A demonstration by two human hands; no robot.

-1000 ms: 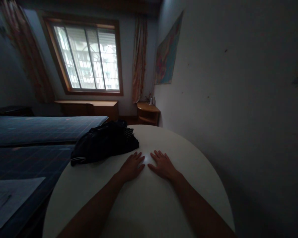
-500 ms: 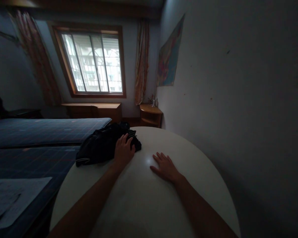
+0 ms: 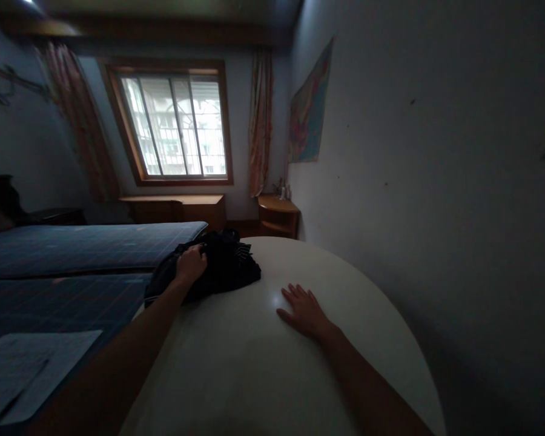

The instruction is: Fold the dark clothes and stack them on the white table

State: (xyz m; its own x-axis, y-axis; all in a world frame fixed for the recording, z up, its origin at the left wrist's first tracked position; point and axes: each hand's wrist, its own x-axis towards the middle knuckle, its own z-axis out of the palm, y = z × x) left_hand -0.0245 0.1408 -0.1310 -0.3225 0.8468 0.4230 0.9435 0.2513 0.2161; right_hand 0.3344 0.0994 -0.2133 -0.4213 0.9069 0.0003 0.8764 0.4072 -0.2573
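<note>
A crumpled heap of black clothing (image 3: 229, 263) with thin white stripes lies at the far left edge of the round white table (image 3: 254, 351). On the left part of this heap is my left hand (image 3: 192, 264), its fingers curled into the cloth; the fingertips are partly hidden. My right hand (image 3: 305, 310) rests palm down on the tabletop, fingers spread, holding nothing. Between the right hand and the clothing is a gap of bare table.
To the left stands a bed with a blue plaid mattress (image 3: 86, 245), where a sheet of paper (image 3: 68, 357) lies with a dark pen-like stick on it. A white wall (image 3: 413, 230) runs along the right. A wooden corner shelf (image 3: 279, 206) and a desk (image 3: 200, 203) are at the back.
My left hand has moved left across the clothing, from its right part to its left part, and its fingers have curled in. The right hand stays in place. The camera view has tilted slightly up.
</note>
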